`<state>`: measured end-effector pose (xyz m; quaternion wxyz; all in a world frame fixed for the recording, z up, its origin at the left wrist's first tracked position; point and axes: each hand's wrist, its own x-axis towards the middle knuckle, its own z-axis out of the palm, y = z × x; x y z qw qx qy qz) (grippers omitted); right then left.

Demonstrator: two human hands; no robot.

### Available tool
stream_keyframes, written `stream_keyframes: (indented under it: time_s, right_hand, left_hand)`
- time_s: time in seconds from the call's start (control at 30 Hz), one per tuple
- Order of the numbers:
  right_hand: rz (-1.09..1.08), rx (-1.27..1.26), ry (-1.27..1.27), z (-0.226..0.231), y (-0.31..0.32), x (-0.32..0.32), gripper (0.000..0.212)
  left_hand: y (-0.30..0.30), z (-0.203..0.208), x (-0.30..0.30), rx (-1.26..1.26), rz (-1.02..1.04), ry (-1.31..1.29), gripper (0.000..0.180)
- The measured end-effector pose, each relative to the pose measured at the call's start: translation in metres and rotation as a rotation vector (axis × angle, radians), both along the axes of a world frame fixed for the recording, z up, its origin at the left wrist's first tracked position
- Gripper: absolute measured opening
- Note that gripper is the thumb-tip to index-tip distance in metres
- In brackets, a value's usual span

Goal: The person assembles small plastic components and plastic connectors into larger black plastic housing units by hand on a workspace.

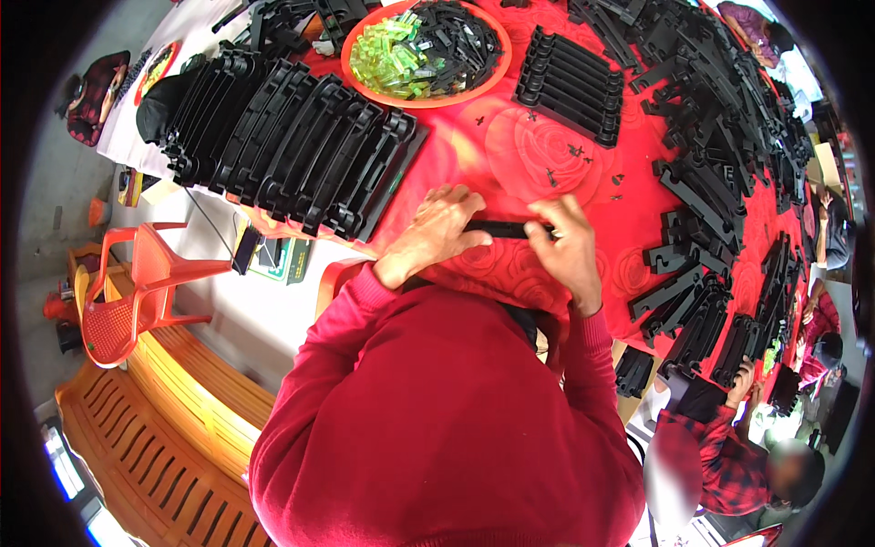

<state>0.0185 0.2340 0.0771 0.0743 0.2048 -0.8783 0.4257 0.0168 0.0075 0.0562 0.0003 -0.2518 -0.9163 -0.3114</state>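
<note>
A slim black plastic bar (499, 229) lies crosswise before me, low over the red flowered tablecloth. My left hand (441, 228) grips its left end, thumb on the near side and fingers curled on the far side. At the other end, my right hand (567, 246) pinches the bar between thumb and fingers. Both ends are partly hidden by my fingers. Small dark clips (576, 151) lie scattered on the cloth beyond my hands.
A row of black plastic holders (301, 146) stands at left. Beyond sits an orange tray (428, 102) of yellow-green and black pieces. A smaller black stack (570, 87) and heaped black parts (711, 100) lie rightward. Co-workers sit at right; a red chair (150, 283) stands left.
</note>
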Motion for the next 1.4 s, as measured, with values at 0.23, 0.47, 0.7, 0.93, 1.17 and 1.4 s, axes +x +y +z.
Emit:
stream_keyframes:
  time_s: [0.23,0.47,0.7,0.93,1.17,1.4]
  right_hand:
    - [0.048,0.477,-0.076,-0.020,0.002,0.013,0.030]
    - [0.068,0.448,-0.164,-0.015,0.022,0.006,0.025]
    - [-0.349,-0.068,-0.333,-0.011,0.043,-0.027,0.016]
    - [-0.448,-0.341,-0.456,-0.007,0.034,-0.104,0.022]
    - [-0.558,0.153,-0.109,0.004,0.008,-0.188,0.036]
    - [-0.647,0.331,-0.068,0.001,-0.018,-0.220,0.039]
  left_hand:
    - [-0.018,-0.002,0.008,-0.097,-0.057,-0.033,0.051]
    - [-0.017,0.000,0.008,0.574,0.335,0.022,0.028]
    - [-0.013,-0.033,0.005,0.633,0.455,0.047,0.013]
    - [-0.012,-0.040,-0.004,0.498,0.369,0.166,0.010]
    - [-0.013,-0.039,-0.005,0.531,0.386,0.091,0.012]
    - [-0.013,-0.040,-0.007,0.521,0.377,0.110,0.013]
